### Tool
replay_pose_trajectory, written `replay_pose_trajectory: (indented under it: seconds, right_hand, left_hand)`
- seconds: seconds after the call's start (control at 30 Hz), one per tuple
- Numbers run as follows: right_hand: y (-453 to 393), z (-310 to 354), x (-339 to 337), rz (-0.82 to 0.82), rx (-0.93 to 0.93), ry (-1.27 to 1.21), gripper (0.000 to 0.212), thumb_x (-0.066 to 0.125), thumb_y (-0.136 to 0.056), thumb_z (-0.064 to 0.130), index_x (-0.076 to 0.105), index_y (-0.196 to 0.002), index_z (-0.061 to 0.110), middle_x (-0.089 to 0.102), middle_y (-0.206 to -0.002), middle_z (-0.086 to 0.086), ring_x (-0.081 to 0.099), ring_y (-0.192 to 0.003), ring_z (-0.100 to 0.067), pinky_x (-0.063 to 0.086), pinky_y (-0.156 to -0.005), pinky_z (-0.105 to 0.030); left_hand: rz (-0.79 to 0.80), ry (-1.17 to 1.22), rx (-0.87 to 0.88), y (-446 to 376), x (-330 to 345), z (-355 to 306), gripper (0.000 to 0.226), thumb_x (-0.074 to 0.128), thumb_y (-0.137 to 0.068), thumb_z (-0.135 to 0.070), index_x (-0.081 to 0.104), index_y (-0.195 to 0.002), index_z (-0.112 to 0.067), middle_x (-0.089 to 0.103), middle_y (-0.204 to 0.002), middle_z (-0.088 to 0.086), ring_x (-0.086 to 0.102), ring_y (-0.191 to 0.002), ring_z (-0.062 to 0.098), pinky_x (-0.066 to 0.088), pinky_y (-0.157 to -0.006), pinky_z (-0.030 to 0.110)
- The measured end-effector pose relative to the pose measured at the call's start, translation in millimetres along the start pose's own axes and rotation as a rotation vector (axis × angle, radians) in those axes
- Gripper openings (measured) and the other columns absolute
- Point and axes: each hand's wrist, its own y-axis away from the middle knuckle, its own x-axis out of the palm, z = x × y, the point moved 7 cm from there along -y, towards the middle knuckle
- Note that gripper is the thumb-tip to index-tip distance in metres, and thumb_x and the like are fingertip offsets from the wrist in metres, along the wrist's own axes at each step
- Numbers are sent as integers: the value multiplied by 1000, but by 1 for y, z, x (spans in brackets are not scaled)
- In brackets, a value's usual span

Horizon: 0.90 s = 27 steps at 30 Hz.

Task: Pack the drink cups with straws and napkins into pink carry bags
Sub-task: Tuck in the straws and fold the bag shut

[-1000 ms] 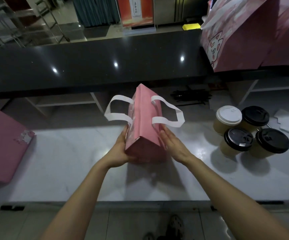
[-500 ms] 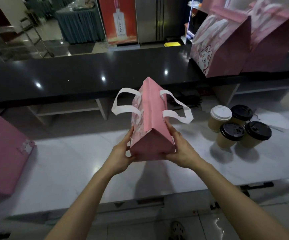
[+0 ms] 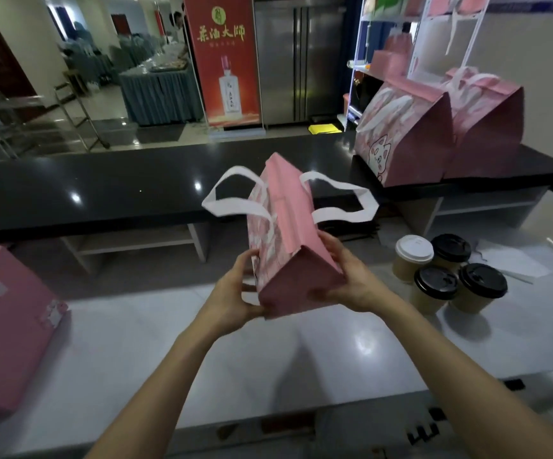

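A closed pink carry bag (image 3: 290, 233) with two white handles hangs in the air above the white counter (image 3: 169, 352), its near end pointing at me. My left hand (image 3: 232, 293) grips its left lower side, and my right hand (image 3: 348, 279) grips its right lower corner. To the right on the counter stand several paper drink cups (image 3: 447, 276), one with a white lid and the others with black lids. No straws or napkins show.
Two filled pink bags (image 3: 434, 134) stand on the raised black counter (image 3: 119, 183) at the back right. Another pink bag (image 3: 7, 319) lies on the white counter at far left. White paper sheets (image 3: 513, 263) lie behind the cups.
Both hands have lifted the pink bag off the counter and raised it toward the black counter. My view has tilted upward.
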Motion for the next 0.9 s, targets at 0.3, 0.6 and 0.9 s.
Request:
replay_pose_trajectory:
  seconds: [0.3, 0.6, 0.9]
  right_hand:
    - [13, -93, 29, 54, 185, 271, 101, 91, -80, 19, 39, -165, 35, 59, -150, -1, 59, -136, -25, 47, -102, -30]
    - [27, -20, -53, -861, 51, 79, 29, 55, -103, 15, 71, -127, 17, 71, -120, 2, 67, -113, -17, 55, -103, -44]
    - [-37, 31, -31, -196, 57, 713, 22, 73, -101, 37, 80, -119, 27, 76, -111, 1, 65, -111, -25, 50, -101, -43]
  left_hand:
    - [303, -72, -145, 33, 32, 60, 53, 55, -95, 9, 68, -127, -31, 74, -130, -10, 73, -120, 9, 64, -97, 45]
    - [-351, -310, 249, -53, -63, -54, 23, 68, -100, -9, 73, -114, -26, 66, -116, -8, 65, -108, 12, 56, -95, 31]
    - [239, -733, 281, -144, 14, -66, 44, 89, -86, -52, 76, -126, -41, 69, -112, -12, 61, -109, 15, 51, -97, 39]
